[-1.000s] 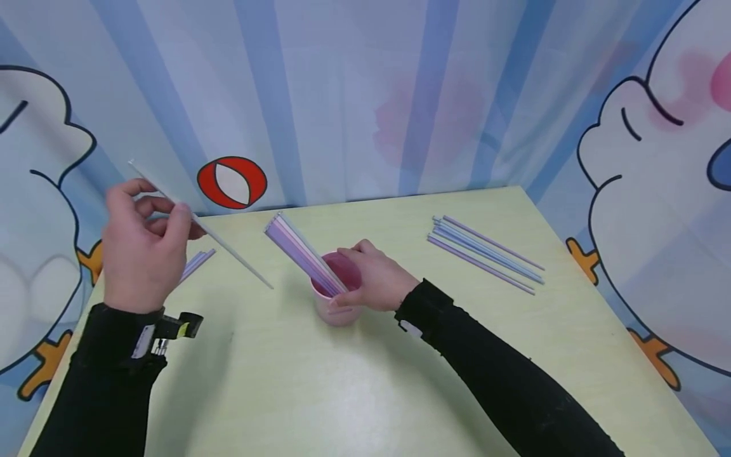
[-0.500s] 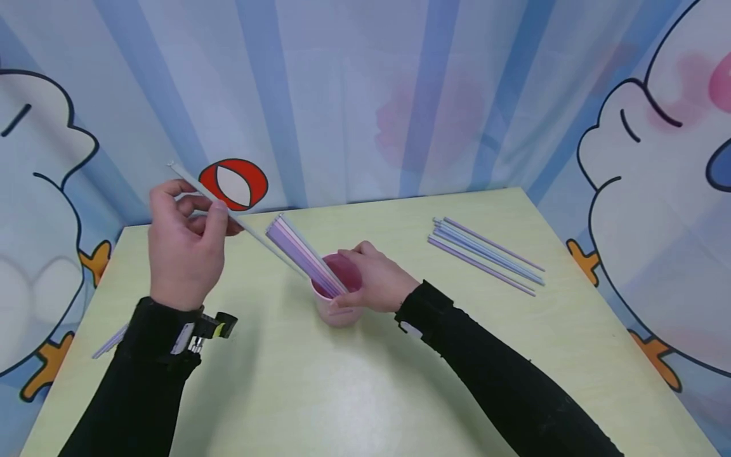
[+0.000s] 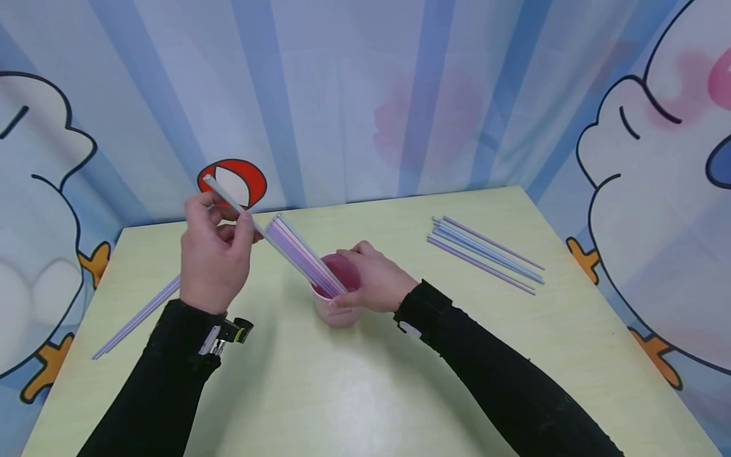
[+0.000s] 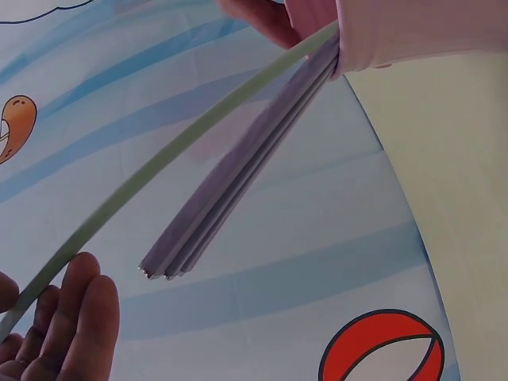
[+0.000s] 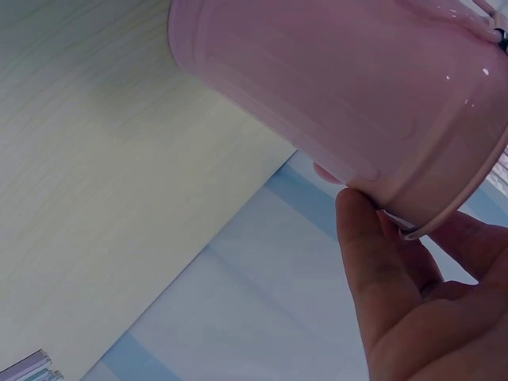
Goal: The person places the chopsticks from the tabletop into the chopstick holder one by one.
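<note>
My left hand (image 3: 216,263) pinches a pale drinking straw (image 4: 159,165) between thumb and fingers near its upper end. The straw slants down to the right, and its lower end reaches the mouth of a pink cup (image 3: 337,315). Inside the cup leans a bundle of purple, pink and whitish straws (image 3: 297,249), tilted up to the left. My right hand (image 3: 379,278) grips the cup at its right rim, thumb at the front; in the right wrist view its fingers (image 5: 369,254) hold the rim. The cup stands on the table.
Several blue and purple straws (image 3: 487,252) lie on the table at the right. A few purple straws (image 3: 137,318) lie at the left, partly behind my left arm. Behind the table's back edge hangs a printed blue-and-white curtain (image 3: 354,101).
My left hand has moved right and slightly down with the straw, bringing its lower end to the cup. The straws at the left have come more into view. My right hand stays on the cup.
</note>
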A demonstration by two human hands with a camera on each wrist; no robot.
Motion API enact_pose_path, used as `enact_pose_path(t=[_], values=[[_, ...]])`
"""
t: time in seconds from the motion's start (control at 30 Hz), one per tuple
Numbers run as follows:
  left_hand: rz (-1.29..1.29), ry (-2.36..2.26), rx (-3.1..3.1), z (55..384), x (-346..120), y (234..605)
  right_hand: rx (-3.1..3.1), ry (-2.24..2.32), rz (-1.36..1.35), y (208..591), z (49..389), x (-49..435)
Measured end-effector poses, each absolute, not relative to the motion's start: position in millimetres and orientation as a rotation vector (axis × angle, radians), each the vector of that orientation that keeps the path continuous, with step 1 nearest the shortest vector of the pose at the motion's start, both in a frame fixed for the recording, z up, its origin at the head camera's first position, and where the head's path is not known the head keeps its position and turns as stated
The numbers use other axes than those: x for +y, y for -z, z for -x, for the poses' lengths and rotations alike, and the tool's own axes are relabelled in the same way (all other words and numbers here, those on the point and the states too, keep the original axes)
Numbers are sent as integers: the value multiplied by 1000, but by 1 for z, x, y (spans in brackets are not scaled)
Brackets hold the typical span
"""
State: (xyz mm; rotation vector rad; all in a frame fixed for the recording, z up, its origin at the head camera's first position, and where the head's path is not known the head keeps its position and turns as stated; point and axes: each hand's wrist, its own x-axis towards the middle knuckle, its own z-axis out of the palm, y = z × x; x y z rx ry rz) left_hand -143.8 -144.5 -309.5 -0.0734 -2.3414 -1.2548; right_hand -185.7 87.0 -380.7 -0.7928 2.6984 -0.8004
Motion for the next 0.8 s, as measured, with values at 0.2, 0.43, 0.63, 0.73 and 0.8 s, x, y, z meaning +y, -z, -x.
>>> enact_pose_path(t=[0.2, 0.43, 0.63, 0.73, 0.8], values=[[82, 1217, -2382, 144, -139, 321, 2721, 760, 758, 381, 185, 86], [73, 1191, -2424, 144, -136, 333, 2725, 759, 780, 382, 186, 86], [62, 1146, -2473, 144, -134, 341, 2701, 800, 810, 381, 185, 87], [44, 1114, -2511, 143, -133, 344, 2688, 829, 812, 381, 185, 87], [28, 1092, -2535, 142, -132, 346, 2681, 844, 808, 381, 185, 87]])
